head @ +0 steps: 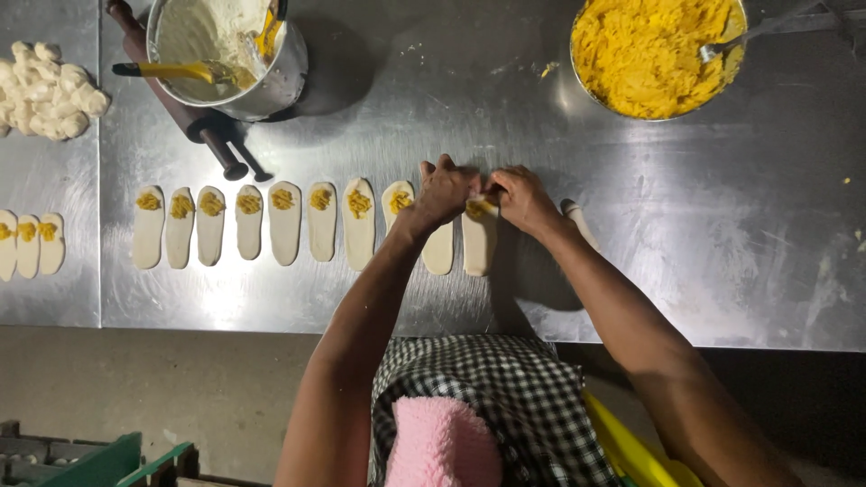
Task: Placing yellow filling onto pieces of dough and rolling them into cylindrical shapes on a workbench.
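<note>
We look down on a wide steel table (704, 225), scuffed and dusted, with a seam near its left edge. At the far right stands a big bowl of yellow filling (654, 54) with a spoon (740, 41) resting in it; at the far left a metal pot of pale batter (230, 50) holds a yellow-handled tool, and a dark rolling pin (176, 99) lies against it. A heap of dough balls (45, 90) sits at the left edge.

Across the middle runs a row of dough ovals (285, 222), each with a dab of yellow at its top end. At the row's right end our left hand (446, 191) and right hand (521, 198) meet over one dough strip (479, 236), fingers curled and pinching its filled top end. A pale small roller (577, 221) lies just beyond the right wrist.

Below the table edge lie a bare concrete floor, a checked apron and a pink cloth.
</note>
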